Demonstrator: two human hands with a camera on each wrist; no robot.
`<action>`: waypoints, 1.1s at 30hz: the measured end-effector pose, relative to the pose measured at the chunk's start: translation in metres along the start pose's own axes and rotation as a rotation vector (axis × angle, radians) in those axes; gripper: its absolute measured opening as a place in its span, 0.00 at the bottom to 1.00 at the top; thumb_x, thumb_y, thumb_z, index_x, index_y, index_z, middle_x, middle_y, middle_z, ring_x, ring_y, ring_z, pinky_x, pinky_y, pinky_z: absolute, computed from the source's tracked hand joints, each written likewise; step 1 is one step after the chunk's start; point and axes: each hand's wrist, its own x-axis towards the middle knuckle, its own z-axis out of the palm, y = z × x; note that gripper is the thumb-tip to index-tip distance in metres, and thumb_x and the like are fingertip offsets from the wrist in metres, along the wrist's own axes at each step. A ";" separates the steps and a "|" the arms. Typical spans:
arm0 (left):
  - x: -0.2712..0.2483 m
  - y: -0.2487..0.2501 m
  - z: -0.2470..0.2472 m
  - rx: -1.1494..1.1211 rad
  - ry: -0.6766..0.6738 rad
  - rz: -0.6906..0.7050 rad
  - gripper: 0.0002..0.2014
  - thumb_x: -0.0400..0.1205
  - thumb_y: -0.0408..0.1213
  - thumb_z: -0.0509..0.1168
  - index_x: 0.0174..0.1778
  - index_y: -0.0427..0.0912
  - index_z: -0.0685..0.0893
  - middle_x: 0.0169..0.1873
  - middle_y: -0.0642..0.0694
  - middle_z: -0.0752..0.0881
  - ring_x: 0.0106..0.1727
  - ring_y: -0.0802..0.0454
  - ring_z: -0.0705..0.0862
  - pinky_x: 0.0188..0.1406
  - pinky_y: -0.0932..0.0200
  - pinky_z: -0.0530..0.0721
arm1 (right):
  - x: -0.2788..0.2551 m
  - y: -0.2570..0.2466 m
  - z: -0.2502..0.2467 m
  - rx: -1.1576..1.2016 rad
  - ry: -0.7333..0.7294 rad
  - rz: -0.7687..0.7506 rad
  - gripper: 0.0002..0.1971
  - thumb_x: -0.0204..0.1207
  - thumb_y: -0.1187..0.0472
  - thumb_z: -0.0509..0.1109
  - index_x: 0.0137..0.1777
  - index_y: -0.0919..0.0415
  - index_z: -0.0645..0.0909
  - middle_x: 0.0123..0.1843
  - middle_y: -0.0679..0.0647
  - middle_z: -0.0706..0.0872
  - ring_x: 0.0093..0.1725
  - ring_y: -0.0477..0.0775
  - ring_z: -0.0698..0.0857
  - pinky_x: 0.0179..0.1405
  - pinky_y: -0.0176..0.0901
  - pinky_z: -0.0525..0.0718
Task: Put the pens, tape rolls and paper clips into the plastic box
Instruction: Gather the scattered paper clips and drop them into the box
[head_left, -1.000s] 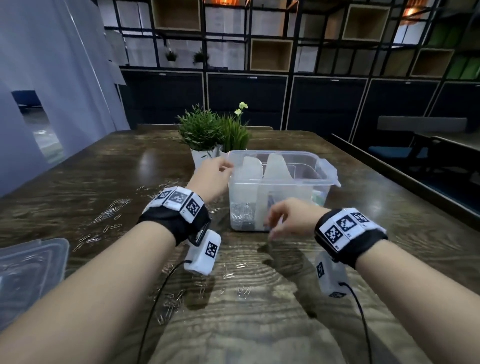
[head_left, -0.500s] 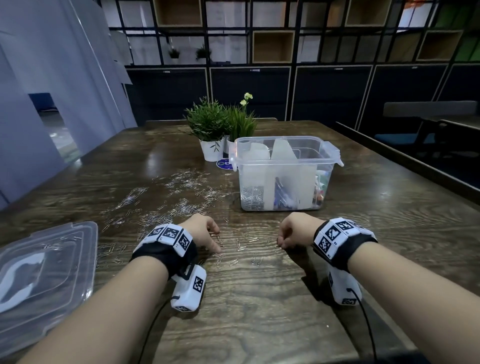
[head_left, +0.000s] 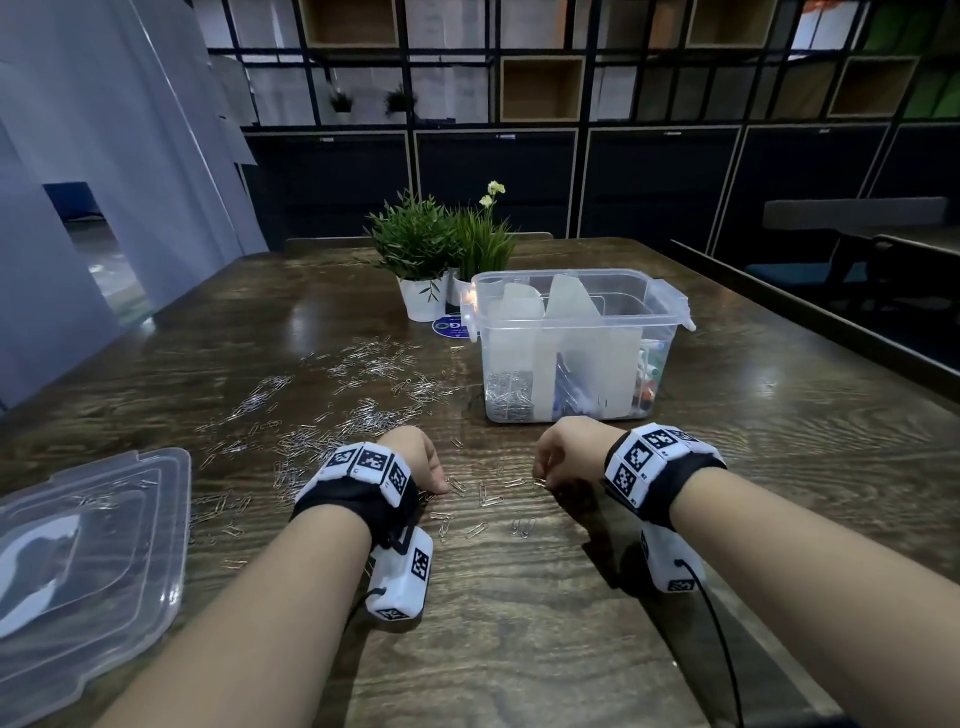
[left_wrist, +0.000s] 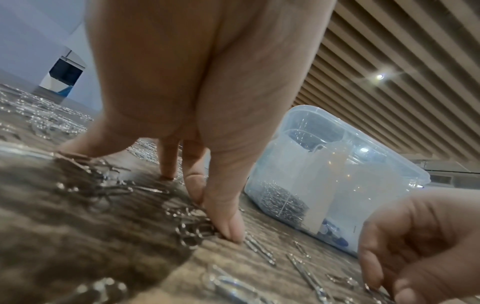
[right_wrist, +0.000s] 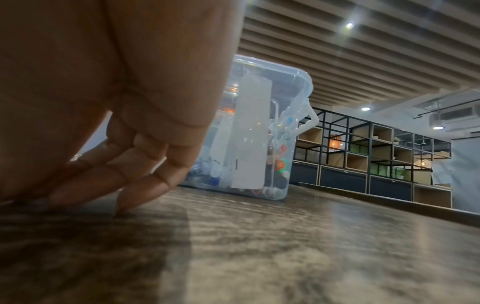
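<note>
On the dark wood-grain tabletop we find the clear plastic box open, one end compartment part-filled with silver paper clips and coloured pens at the other end; tape rolls we cannot make out. Many silver wire paper clips remain scattered left of the box and before it. The left hand presses straight fingers onto loose clips; the right hand curls fingertips to the surface, contents indeterminate. A clear lid lies aside. Beyond: potted plants and black shelving.
</note>
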 end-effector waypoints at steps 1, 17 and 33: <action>0.000 0.000 0.000 0.008 -0.002 0.004 0.09 0.74 0.42 0.76 0.34 0.48 0.83 0.35 0.54 0.84 0.44 0.55 0.82 0.52 0.61 0.79 | 0.001 0.000 0.000 -0.009 -0.002 -0.006 0.07 0.74 0.63 0.76 0.51 0.60 0.89 0.52 0.54 0.91 0.46 0.46 0.83 0.53 0.39 0.81; -0.002 -0.003 0.000 0.004 0.011 0.022 0.06 0.76 0.41 0.74 0.42 0.44 0.87 0.39 0.50 0.86 0.45 0.54 0.82 0.54 0.58 0.82 | 0.002 -0.002 0.002 -0.033 0.013 -0.066 0.07 0.74 0.64 0.75 0.51 0.61 0.88 0.44 0.48 0.86 0.43 0.45 0.81 0.43 0.31 0.75; 0.003 -0.006 0.004 0.066 -0.023 -0.026 0.13 0.79 0.46 0.71 0.45 0.38 0.86 0.54 0.47 0.89 0.59 0.51 0.85 0.61 0.55 0.81 | 0.024 -0.018 0.004 -0.034 -0.025 -0.043 0.06 0.74 0.63 0.76 0.49 0.64 0.89 0.42 0.55 0.88 0.41 0.49 0.83 0.40 0.35 0.78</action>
